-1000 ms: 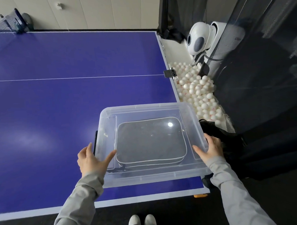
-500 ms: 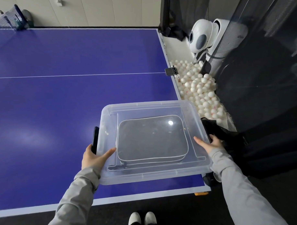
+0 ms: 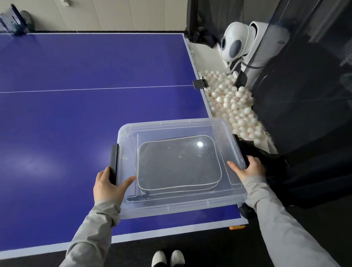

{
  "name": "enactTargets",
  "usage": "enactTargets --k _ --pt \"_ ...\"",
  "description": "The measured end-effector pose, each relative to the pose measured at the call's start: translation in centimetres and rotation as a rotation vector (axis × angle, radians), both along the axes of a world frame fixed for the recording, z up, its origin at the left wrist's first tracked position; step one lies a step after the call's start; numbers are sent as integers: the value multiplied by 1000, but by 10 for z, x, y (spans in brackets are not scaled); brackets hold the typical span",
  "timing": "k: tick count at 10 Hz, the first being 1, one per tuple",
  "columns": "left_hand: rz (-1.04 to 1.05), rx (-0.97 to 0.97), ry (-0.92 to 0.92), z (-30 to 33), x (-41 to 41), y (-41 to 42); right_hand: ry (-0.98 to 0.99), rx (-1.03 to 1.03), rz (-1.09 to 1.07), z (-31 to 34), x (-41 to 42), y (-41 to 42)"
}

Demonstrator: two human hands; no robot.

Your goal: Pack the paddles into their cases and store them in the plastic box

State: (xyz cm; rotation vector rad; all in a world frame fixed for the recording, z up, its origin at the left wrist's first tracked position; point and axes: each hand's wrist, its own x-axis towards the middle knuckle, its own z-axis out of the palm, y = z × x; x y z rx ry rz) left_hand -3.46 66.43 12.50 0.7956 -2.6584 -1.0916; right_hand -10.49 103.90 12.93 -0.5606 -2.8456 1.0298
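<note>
- The box (image 3: 178, 165) sits at the near right corner of the tabletop (image 3: 70, 117), its near edge jutting a little past the table's near edge, probably so both sides are easy to reach from where the person stands.
- Its clear lid (image 3: 171, 127) is on, and through it a dark case (image 3: 178, 163) with pale piping lies flat on the bottom; a second case beneath cannot be told.
- No paddle lies loose on the tabletop, so the packing looks done and the closing is what remains.
- The left hand (image 3: 108, 187) is curled around the left latch (image 3: 114, 161): thumb laid on the lid, fingers wrapped over the latch's near end.
- This grip suits pressing the latch shut against the box side.
- The right hand (image 3: 247, 168) clasps the right side likewise, thumb on the lid, fingers folded over the right latch (image 3: 239, 149) and mostly hidden.
- Holding both sides at once keeps the box from sliding while the latches snap.
- Beyond the right edge lies a heap of balls (image 3: 236, 107) and a white machine (image 3: 236, 43), well apart from the hands.
</note>
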Motion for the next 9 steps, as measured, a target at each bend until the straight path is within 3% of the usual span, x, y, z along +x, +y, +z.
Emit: enactTargets --k 2,7,8,9 --pt "-29 -14 21 3 1 2 39 66 35 1 1 -5" --pt "-32 96 -66 10 -2 3 -90 95 50 4 3 -8" --pt "-58 107 -141 14 -4 0 -17 169 71 7 2 -12" --pt "-82 -8 -152 22 -10 1 64 210 136 18 -6 -25"
